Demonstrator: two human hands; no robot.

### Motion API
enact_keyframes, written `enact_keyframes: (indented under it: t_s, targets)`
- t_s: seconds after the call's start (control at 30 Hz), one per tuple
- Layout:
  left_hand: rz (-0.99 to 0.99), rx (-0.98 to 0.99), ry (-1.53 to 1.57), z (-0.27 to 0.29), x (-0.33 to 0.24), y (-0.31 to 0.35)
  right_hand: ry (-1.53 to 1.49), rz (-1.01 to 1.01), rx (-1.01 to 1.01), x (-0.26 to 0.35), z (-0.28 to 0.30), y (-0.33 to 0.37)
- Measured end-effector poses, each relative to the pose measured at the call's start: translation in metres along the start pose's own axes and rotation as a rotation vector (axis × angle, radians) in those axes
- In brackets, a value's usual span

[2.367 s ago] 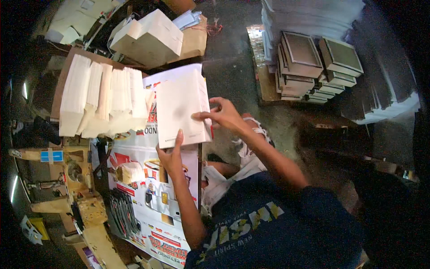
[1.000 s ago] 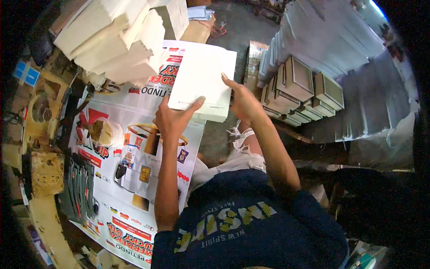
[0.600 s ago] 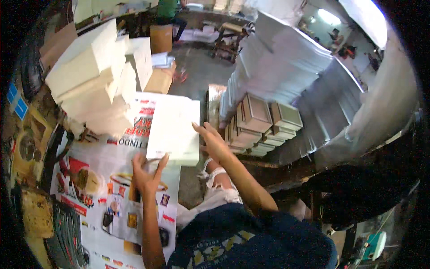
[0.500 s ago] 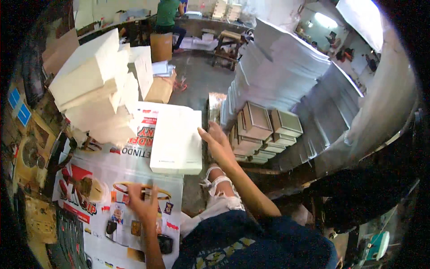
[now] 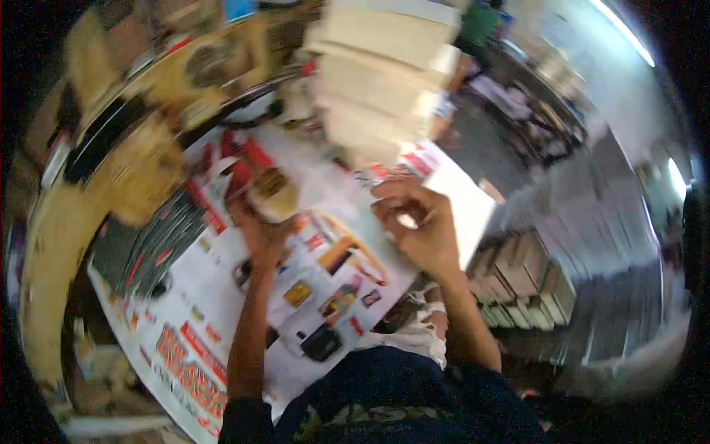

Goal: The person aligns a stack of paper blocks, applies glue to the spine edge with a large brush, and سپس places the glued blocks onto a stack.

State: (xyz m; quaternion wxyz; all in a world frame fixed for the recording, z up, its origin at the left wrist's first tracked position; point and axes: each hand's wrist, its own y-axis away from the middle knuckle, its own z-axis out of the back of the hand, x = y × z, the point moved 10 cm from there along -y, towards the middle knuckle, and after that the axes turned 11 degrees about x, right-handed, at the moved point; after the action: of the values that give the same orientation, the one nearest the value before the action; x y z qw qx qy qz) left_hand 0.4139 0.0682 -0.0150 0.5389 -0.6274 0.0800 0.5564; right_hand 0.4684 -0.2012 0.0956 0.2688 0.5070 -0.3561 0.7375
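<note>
My left hand (image 5: 260, 231) is over the printed sheet (image 5: 344, 181), beside a red and cream picture on it. Its fingers and thumb look apart, though motion blurs them. My right hand (image 5: 425, 226) is curled, thumb and fingertips meeting in a ring; whether something small is between them I cannot make out. Just beyond that hand lies a thick white block of paper (image 5: 466, 200), partly hidden by the fingers and wrist. A tall pile of cream paper blocks (image 5: 377, 85) rises at the sheet's far side.
Stacked boxlike blocks (image 5: 521, 266) stand to the right, by tall piles of grey-white sheets (image 5: 584, 192). Dark strips (image 5: 151, 248) and a worn yellowish board (image 5: 137, 170) lie on the left. A person in green (image 5: 477, 26) is at the far back.
The view has swung left, shifting the block and piles rightward. My right hand has left the white block's right edge and curled up over the sheet. My left hand has moved farther out.
</note>
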Motion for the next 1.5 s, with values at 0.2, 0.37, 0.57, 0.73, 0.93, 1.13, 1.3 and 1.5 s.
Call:
enact_keyframes:
  t_s: [0.2, 0.37, 0.57, 0.73, 0.93, 1.13, 1.3, 1.5]
  targets:
    - [0.054, 0.104, -0.221, 0.02, -0.001, 0.007, 0.356, 0.14, 0.277, 0.018, -0.1, -0.115]
    - [0.203, 0.141, -0.014, -0.002, 0.015, 0.01, 0.912, 0.012, 0.38, -0.062, -0.17, -0.196]
    - [0.122, 0.08, -0.088, 0.003, 0.046, 0.012, 0.992, 0.021, 0.626, -0.052, -0.195, -0.22]
    - [0.282, 0.128, -0.163, 0.0, 0.065, 0.033, 0.856, 0.262, 0.434, 0.041, -0.125, -0.192]
    - [0.203, 0.079, -0.133, 0.011, 0.023, 0.012, 0.63, 0.367, 0.272, 0.046, -0.123, -0.159]
    - [0.262, 0.077, -0.12, 0.012, 0.031, 0.012, 0.705, 0.329, 0.326, -0.004, -0.162, -0.147]
    - [0.269, 0.08, -0.128, 0.011, 0.024, 0.012, 0.589, 0.201, 0.192, 0.001, -0.12, -0.163]
    - [0.35, 0.116, -0.119, 0.008, 0.034, 0.014, 0.743, 0.477, 0.201, -0.005, -0.148, -0.145]
